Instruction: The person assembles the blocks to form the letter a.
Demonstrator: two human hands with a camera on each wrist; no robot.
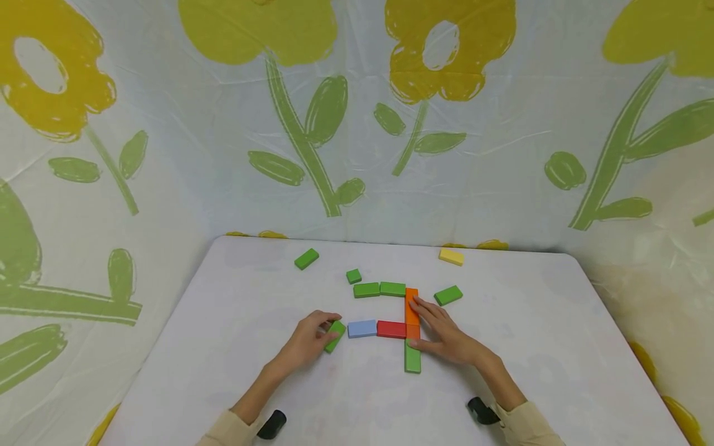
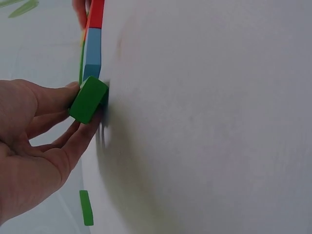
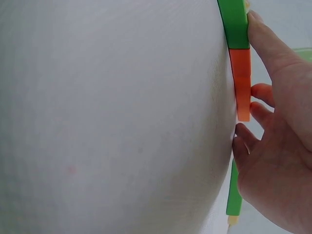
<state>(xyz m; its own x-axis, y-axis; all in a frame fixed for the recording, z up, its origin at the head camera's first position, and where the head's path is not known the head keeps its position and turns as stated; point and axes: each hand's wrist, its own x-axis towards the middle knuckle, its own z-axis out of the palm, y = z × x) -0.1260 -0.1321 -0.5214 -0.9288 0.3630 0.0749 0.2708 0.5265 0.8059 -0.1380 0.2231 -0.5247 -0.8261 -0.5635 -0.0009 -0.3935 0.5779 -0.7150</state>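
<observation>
My left hand [image 1: 305,339] pinches a green block [image 1: 334,336] between thumb and fingers, just left of a blue block [image 1: 362,329]. In the left wrist view the held green block [image 2: 89,100] is tilted, close to the end of the blue block [image 2: 92,51]. A red block [image 1: 392,329] joins the blue one to a column of orange blocks [image 1: 411,308]. Below that column a green block [image 1: 413,359] continues the line. My right hand [image 1: 448,337] lies along the column's right side, its fairly straight fingers touching the orange and lower green blocks.
Two green blocks [image 1: 366,290] form a row at the column's top left, with a small green block [image 1: 354,276] behind. Loose green blocks lie at the back left [image 1: 307,259] and right [image 1: 449,295]. A yellow block [image 1: 451,256] sits near the table's [image 1: 530,371] back edge.
</observation>
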